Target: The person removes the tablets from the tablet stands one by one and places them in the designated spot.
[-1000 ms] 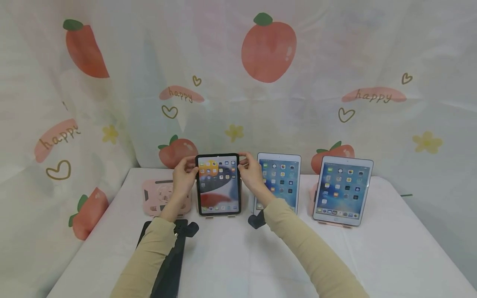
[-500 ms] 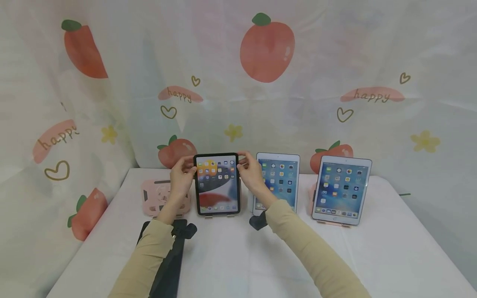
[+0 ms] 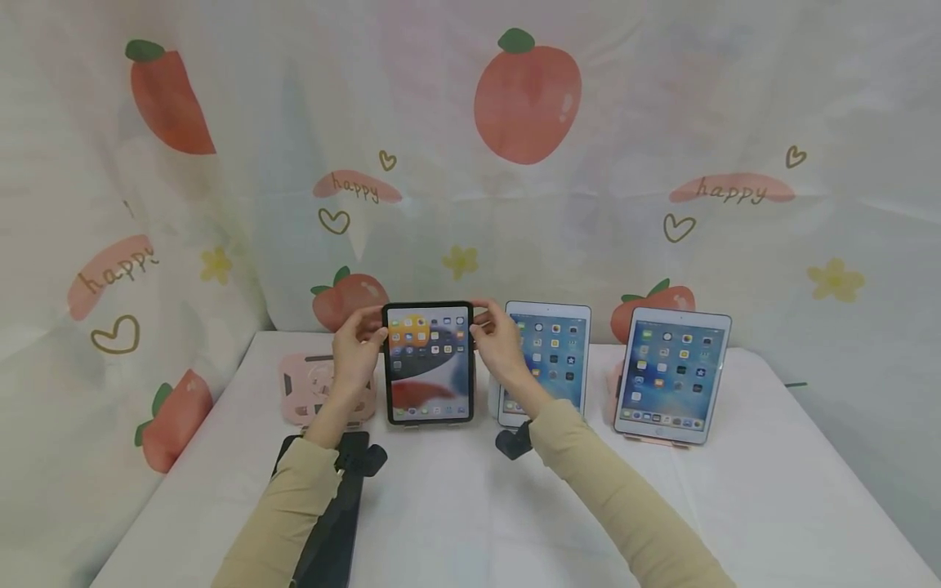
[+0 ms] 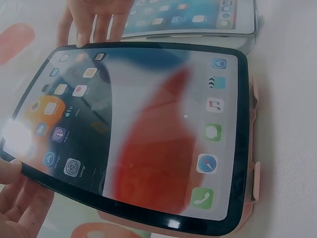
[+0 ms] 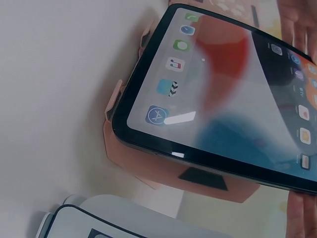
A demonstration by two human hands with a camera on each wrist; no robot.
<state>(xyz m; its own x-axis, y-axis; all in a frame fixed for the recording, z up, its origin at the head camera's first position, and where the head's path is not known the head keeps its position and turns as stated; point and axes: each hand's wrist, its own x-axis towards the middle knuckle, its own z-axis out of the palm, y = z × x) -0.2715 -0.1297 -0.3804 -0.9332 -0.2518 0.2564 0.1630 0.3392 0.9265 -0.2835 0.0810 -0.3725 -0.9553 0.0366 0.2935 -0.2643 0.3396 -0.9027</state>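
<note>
A tablet with a black border (image 3: 430,367) leans upright, its lit screen facing me. At its upper left edge my left hand (image 3: 355,351) pinches it, thumb on the front and fingers behind. My right hand (image 3: 501,343) grips the upper right edge the same way. Under and behind the tablet is a pink stand (image 5: 148,166), whose small front lips (image 4: 256,181) stick out along the bottom edge in the left wrist view. Most of that stand is hidden by the tablet.
To the right, a white tablet (image 3: 547,359) and a second white tablet (image 3: 672,376) lean on stands. Another pink stand (image 3: 312,392) holds nothing at the left. A dark flat slab (image 3: 334,514) lies under my left forearm. A printed curtain (image 3: 529,220) backs the white table (image 3: 456,523).
Both hands keep hold of the black-bordered tablet, which has hardly moved. The right wrist and sleeve have shifted slightly right and toward me. Less of the stand's front lips shows below the tablet.
</note>
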